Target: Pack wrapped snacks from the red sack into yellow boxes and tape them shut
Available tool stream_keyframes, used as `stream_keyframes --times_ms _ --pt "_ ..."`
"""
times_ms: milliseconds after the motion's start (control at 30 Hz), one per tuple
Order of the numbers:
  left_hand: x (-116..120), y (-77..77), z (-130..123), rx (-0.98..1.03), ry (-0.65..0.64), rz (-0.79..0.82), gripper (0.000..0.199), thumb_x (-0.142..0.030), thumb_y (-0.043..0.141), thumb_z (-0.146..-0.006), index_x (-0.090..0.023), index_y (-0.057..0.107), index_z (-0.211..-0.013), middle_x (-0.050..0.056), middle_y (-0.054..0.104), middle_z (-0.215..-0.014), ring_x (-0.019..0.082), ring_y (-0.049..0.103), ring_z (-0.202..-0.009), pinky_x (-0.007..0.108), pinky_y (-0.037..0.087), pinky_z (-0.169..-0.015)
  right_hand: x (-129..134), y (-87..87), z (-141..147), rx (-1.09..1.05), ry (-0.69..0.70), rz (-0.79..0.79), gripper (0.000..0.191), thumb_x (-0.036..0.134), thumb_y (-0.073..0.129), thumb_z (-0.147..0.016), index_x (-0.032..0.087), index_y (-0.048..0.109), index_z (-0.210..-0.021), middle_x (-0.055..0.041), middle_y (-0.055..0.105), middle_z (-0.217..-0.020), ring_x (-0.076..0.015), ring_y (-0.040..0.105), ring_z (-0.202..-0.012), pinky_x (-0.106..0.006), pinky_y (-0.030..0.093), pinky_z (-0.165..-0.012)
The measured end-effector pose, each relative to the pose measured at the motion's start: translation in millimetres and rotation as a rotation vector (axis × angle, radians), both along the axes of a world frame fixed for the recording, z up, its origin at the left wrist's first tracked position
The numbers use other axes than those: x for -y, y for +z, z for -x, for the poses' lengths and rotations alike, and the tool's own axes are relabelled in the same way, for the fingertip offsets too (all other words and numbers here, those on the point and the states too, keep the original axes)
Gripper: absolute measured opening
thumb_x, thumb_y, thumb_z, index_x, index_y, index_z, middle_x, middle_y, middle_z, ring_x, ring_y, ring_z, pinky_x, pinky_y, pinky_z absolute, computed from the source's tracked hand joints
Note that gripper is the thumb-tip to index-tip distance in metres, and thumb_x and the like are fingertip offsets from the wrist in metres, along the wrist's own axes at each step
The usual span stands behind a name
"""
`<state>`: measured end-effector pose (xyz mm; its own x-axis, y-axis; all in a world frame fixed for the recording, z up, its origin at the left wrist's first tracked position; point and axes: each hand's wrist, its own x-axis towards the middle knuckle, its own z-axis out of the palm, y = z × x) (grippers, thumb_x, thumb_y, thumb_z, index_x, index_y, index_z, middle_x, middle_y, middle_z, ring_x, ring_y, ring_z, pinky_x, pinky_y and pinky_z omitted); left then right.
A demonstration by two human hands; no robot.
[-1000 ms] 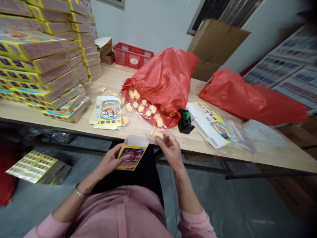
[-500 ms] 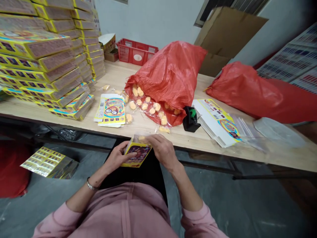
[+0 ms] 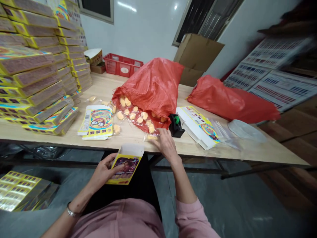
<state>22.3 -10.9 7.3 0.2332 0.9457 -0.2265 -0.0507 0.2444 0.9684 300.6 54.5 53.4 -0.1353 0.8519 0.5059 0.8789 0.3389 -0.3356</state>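
My left hand [image 3: 105,172] grips a small yellow box [image 3: 125,168] with a dark picture on its front, held over my lap. The box's top end is open with its white flap raised. My right hand [image 3: 166,145] is at the table's front edge, fingers apart, beside a clear-wrapped orange piece [image 3: 151,137]; whether it touches the piece I cannot tell. More wrapped orange pieces [image 3: 132,115] spill from the mouth of a red woven sack [image 3: 153,77]. Flat yellow printed cartons [image 3: 100,122] lie to the left of them.
Tall stacks of yellow boxes [image 3: 37,71] stand at the left. A black tape dispenser [image 3: 176,127] with green tape sits right of the sack. Flattened cartons [image 3: 198,127], a second red sack [image 3: 223,99] and a red crate [image 3: 121,64] are also on the table [image 3: 247,152].
My right hand has moved from the box's opening up to the wrapped pieces at the table edge. My left hand keeps the box, and the view has shifted to the right.
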Motion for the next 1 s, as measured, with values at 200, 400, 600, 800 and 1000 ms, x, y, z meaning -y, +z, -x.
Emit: stream_keyframes --times_ms 200,400,600,800,1000 --pt "1.1 1.8 -1.3 0.025 0.013 0.026 0.060 -0.048 0.084 -0.060 -0.018 0.063 -0.106 0.007 0.078 -0.100 0.028 0.074 -0.089 0.037 0.061 -0.078 -13.0 -28.2 -14.2 -0.105 0.156 0.135 0.034 0.034 0.063 -0.088 0.018 0.059 -0.118 -0.0084 0.066 -0.100 -0.0234 0.060 -0.092 -0.038 0.050 -0.085" --pt "0.1 -3.4 -1.3 0.045 0.028 0.037 0.059 -0.049 0.085 -0.058 -0.019 0.064 -0.105 0.006 0.078 -0.097 0.028 0.074 -0.087 0.037 0.061 -0.077 -8.0 -3.4 -17.0 -0.768 0.251 0.323 0.039 0.044 0.065 -0.084 0.019 0.066 -0.114 -0.0064 0.069 -0.108 -0.0199 0.064 -0.091 -0.031 0.053 -0.078" --pt "-1.6 -5.4 -3.4 0.080 -0.004 0.035 0.056 -0.045 0.084 -0.063 -0.018 0.063 -0.108 0.007 0.078 -0.099 0.027 0.074 -0.088 0.036 0.060 -0.078 -36.9 -19.3 -20.2 -1.280 0.015 0.369 0.044 0.053 0.075 -0.069 0.014 0.068 -0.088 -0.0017 0.066 -0.074 -0.0115 0.056 -0.056 -0.024 0.050 -0.051" --pt "-1.3 0.6 -1.5 0.252 -0.018 0.113 0.053 -0.037 0.087 -0.063 -0.018 0.062 -0.106 0.007 0.077 -0.102 0.025 0.074 -0.086 0.033 0.060 -0.078 -29.1 -31.1 -20.1 -1.194 0.114 0.402 0.045 0.046 0.082 -0.065 0.015 0.068 -0.095 -0.0038 0.070 -0.088 -0.0112 0.060 -0.063 -0.023 0.051 -0.059" --pt "-19.9 2.2 -7.3 0.723 -0.149 0.348 0.043 -0.034 0.082 -0.071 -0.017 0.067 -0.107 0.009 0.076 -0.105 0.026 0.074 -0.091 0.036 0.058 -0.087 -5.6 -26.1 -17.3 -1.261 0.329 0.430 0.045 0.051 0.076 -0.073 0.019 0.065 -0.102 -0.0087 0.067 -0.118 -0.0242 0.064 -0.103 -0.037 0.057 -0.084"
